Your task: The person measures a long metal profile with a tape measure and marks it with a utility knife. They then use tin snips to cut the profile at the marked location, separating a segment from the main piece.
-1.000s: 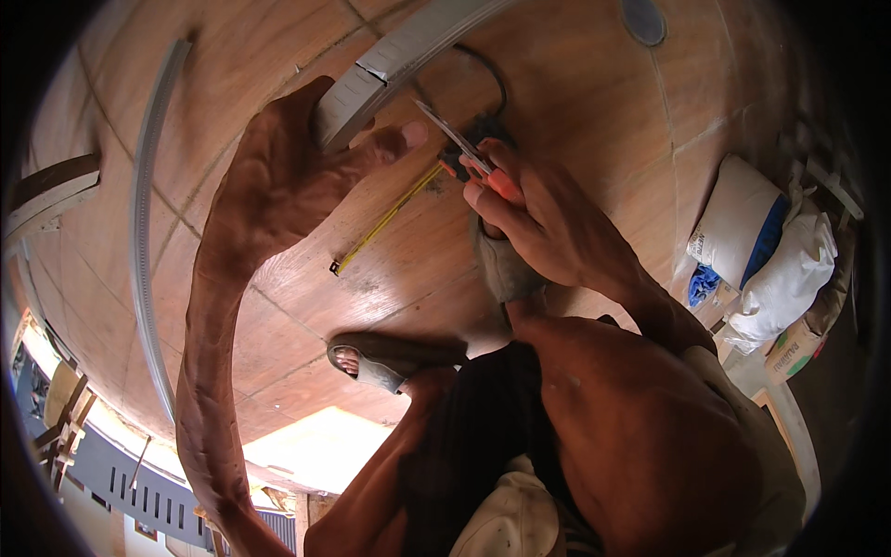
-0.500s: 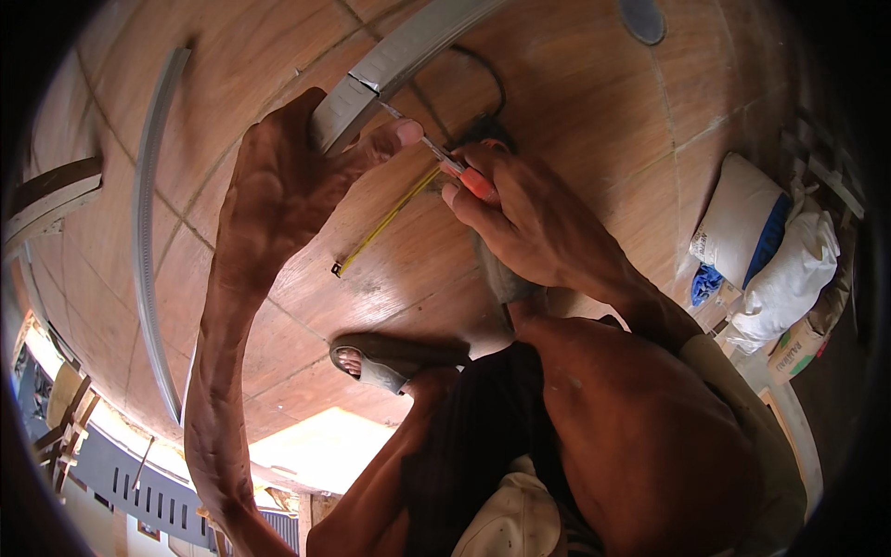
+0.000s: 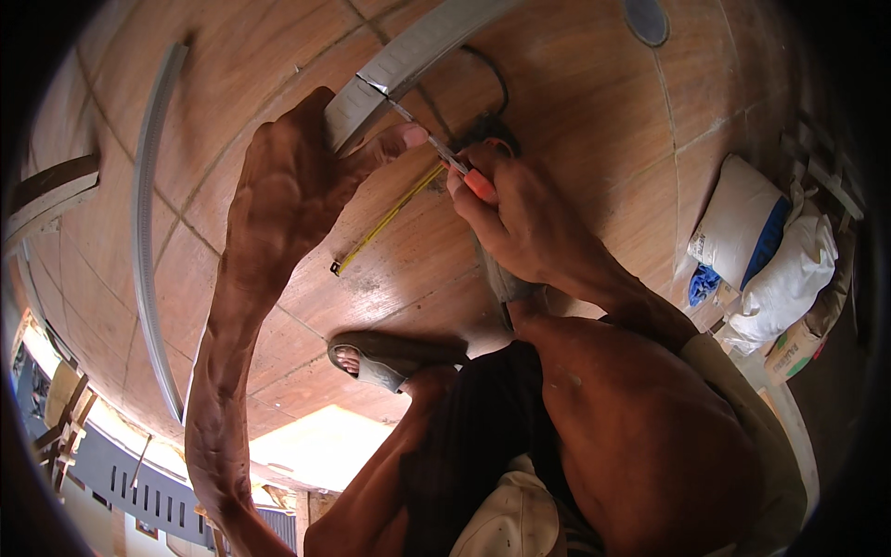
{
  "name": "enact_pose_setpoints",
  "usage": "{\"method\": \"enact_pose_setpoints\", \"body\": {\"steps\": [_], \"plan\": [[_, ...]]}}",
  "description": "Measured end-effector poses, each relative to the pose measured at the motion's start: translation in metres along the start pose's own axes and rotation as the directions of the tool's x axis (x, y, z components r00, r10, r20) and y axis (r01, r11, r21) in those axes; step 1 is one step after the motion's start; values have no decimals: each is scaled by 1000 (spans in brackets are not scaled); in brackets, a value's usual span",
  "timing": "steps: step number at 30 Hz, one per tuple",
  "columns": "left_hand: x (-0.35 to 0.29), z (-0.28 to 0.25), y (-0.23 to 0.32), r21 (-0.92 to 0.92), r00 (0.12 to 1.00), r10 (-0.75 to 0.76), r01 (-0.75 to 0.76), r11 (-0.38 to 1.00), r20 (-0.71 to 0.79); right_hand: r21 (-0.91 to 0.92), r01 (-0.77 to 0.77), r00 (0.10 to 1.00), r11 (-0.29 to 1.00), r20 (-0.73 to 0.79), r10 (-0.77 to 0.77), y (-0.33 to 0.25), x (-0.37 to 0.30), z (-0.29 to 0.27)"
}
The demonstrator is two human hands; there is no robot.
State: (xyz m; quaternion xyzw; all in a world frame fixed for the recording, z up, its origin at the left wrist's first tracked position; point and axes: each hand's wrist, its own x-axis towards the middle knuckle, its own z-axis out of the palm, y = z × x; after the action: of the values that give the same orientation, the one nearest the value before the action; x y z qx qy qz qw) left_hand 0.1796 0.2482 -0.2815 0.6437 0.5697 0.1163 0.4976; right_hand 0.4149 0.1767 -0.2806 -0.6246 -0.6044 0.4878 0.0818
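Head view looks down on a floor (image 3: 575,121) of large brown tiles, which carries everything we work with. We crouch on it, knees up at the lower edge of the picture, one sandalled foot (image 3: 380,357) planted flat near the middle, likely to keep us steady.

Next in size are two long grey strips. One strip (image 3: 148,241) lies alone along the floor's left side, well apart from our hands. The other, a grey channel (image 3: 408,56), runs from the top edge down toward the middle and ends under our left hand (image 3: 288,186). That hand is closed over the channel's near end, fingers wrapped on it and the thumb stretched out alongside; we judge it pins the piece so it cannot slide.

Toward the floor's right edge sit white sacks (image 3: 770,251), out of the way.

Our right hand (image 3: 520,223) is curled shut around a slim tool (image 3: 464,172) with an orange-red handle, its thin metal tip pointing at the channel's cut end, just beside the left thumb. The pencil-like grip suits marking or scoring, though we cannot tell whether the tip touches.

A yellow tape (image 3: 385,223) lies stretched on the floor below the channel, between the two hands, close enough to read against the piece. A dark cord (image 3: 497,88) loops behind the tool.
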Motion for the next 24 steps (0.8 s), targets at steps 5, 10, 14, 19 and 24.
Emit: {"method": "enact_pose_setpoints", "body": {"steps": [5,10,14,19,24], "plan": [[5,-4,9,151,995,-92,84,985,49,68,17,1000,998,-21,-15,2,1,4],[-2,-15,18,195,982,-187,176,965,38,137,58,998,989,-23,-56,4,1,14],[9,-10,19,205,980,-189,173,963,64,93,179,977,980,-132,-166,26,8,23],[11,-17,15,147,998,-54,47,988,43,176,155,982,972,-136,-132,38,22,29],[12,-44,45,16,960,-158,158,987,229,194,262,958,945,-173,-230,28,6,30]]}}
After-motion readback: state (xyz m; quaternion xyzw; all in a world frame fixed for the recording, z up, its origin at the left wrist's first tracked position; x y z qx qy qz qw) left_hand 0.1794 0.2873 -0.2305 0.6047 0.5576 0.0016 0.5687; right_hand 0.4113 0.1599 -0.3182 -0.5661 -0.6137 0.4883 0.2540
